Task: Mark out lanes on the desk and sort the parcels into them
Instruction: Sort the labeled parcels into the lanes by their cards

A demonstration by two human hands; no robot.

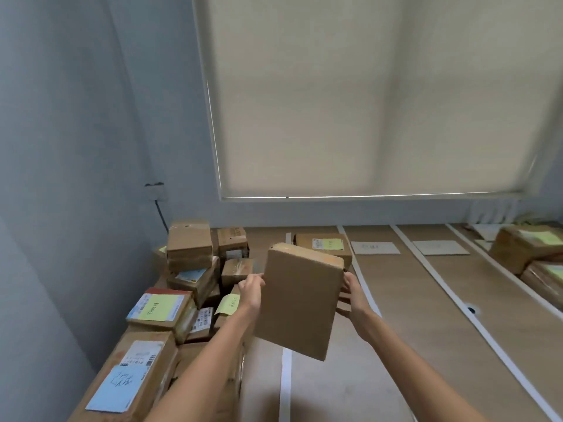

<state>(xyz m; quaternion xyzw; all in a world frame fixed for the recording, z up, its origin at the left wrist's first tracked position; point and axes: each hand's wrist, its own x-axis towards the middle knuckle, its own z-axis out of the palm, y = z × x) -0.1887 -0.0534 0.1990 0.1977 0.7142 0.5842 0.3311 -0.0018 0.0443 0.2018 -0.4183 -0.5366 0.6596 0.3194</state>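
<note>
I've got both hands, left hand (251, 288) and right hand (350, 295), pinching the flat cardboard parcel (300, 300) by its side edges; seems light and stiff, probably easy.

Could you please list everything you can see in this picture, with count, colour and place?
held parcel: one, plain brown, lifted above the desk between both hands, tilted.
parcel pile: many, brown with white, blue and yellow-green labels, heaped at the desk's left end; exact count unclear.
lane parcel: one, brown with yellow-green note, far end of the first lane.
right parcels: at least two, brown, at the desk's right edge.
tape strips: several, white, running along the desk as lane lines.
cards: two, pale, at the far ends of the middle lanes.
desk: one, light wood.
blind: one, cream, drawn down over the window.
socket: one, white, with dark cable, on the wall.
left hand: grips the parcel's left edge.
right hand: holds its right edge.
</note>
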